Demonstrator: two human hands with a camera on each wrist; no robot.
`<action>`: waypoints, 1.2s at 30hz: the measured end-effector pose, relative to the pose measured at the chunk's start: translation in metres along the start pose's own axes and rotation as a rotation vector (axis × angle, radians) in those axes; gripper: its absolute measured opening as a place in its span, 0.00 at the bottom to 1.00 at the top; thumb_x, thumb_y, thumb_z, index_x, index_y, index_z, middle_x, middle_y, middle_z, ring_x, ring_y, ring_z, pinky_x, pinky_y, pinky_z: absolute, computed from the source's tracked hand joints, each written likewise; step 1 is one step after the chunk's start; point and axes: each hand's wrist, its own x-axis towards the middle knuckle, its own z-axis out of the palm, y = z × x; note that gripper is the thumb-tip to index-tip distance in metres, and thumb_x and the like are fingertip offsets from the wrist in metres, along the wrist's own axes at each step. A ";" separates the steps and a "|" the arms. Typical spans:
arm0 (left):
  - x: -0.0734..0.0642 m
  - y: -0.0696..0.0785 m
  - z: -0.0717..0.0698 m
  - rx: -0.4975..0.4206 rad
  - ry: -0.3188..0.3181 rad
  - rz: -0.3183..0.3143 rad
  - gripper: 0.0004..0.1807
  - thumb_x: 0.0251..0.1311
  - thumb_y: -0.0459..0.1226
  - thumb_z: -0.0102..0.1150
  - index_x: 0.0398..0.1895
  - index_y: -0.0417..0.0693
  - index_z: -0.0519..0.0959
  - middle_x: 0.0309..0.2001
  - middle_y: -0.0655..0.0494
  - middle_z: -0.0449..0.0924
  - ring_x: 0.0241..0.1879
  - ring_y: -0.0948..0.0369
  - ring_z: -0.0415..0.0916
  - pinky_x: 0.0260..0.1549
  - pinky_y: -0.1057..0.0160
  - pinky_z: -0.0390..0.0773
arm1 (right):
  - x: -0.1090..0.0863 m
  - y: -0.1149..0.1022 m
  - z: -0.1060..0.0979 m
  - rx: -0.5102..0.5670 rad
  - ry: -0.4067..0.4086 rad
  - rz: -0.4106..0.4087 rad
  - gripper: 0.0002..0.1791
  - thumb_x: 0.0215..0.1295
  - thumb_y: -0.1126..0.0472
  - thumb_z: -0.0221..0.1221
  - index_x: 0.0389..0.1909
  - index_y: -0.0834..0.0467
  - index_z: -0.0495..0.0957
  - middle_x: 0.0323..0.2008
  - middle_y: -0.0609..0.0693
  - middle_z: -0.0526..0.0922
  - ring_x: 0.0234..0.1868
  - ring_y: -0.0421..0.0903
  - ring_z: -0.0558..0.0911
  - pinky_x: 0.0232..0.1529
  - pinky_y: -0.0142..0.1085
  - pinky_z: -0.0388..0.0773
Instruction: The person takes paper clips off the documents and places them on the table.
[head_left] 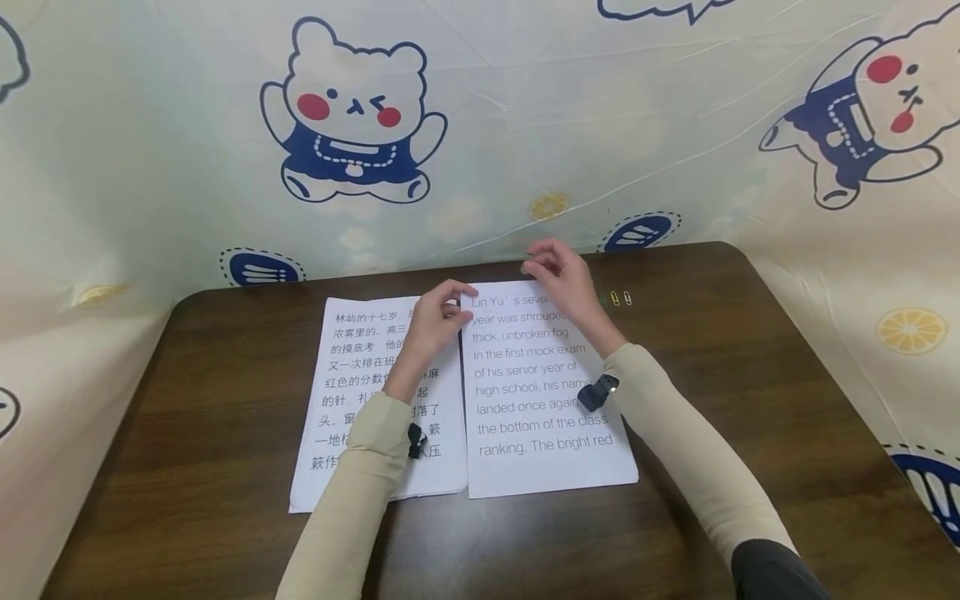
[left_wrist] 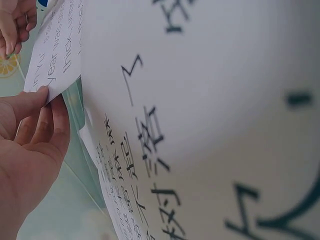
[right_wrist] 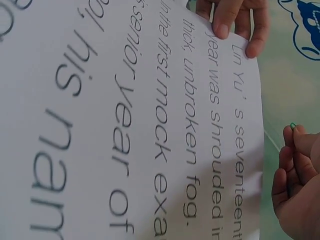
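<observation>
My left hand [head_left: 432, 327] pinches the upper left corner of the English-printed paper [head_left: 536, 408], thumb on top and fingers beneath in the left wrist view. Above the top edge of this paper is my right hand [head_left: 568, 287], its thumb and index finger pinching a small green paper clip [right_wrist: 293, 125]. Only the clip's tip shows; the fingers cover the rest. To the left lies a stack of Chinese-printed paper [head_left: 375, 400], partly hidden under my left forearm.
A few paper clips, among them a yellow paper clip [head_left: 615, 298] and a white paper clip [head_left: 628, 298], lie right of the English paper. The dark wooden table [head_left: 750, 400] ends at a patterned curtain [head_left: 495, 150] behind. Each wrist wears a small black camera.
</observation>
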 end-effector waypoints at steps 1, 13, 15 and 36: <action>0.000 0.000 0.000 -0.002 -0.001 -0.001 0.18 0.64 0.27 0.61 0.53 0.56 0.80 0.62 0.49 0.75 0.51 0.52 0.83 0.54 0.54 0.81 | 0.000 0.002 -0.002 0.004 0.001 0.001 0.14 0.68 0.62 0.63 0.52 0.60 0.77 0.43 0.59 0.89 0.44 0.50 0.85 0.50 0.34 0.77; 0.001 -0.001 0.001 0.008 0.003 -0.008 0.18 0.64 0.27 0.61 0.53 0.55 0.80 0.63 0.48 0.75 0.50 0.51 0.83 0.51 0.55 0.82 | -0.004 0.012 -0.027 0.008 0.037 0.035 0.13 0.68 0.60 0.63 0.52 0.56 0.79 0.43 0.60 0.88 0.44 0.53 0.84 0.46 0.31 0.73; 0.001 0.000 0.001 0.006 0.001 -0.006 0.18 0.64 0.27 0.61 0.53 0.55 0.80 0.62 0.49 0.75 0.51 0.51 0.83 0.51 0.55 0.82 | -0.005 0.014 -0.032 0.001 0.040 0.045 0.13 0.69 0.58 0.63 0.52 0.55 0.79 0.43 0.60 0.87 0.44 0.53 0.84 0.46 0.31 0.73; 0.001 0.002 0.000 0.009 -0.005 0.000 0.18 0.64 0.27 0.60 0.53 0.55 0.80 0.61 0.48 0.75 0.53 0.50 0.82 0.53 0.53 0.82 | -0.016 0.040 -0.076 -0.107 0.046 0.087 0.13 0.68 0.55 0.64 0.51 0.51 0.82 0.46 0.53 0.87 0.45 0.44 0.82 0.46 0.27 0.76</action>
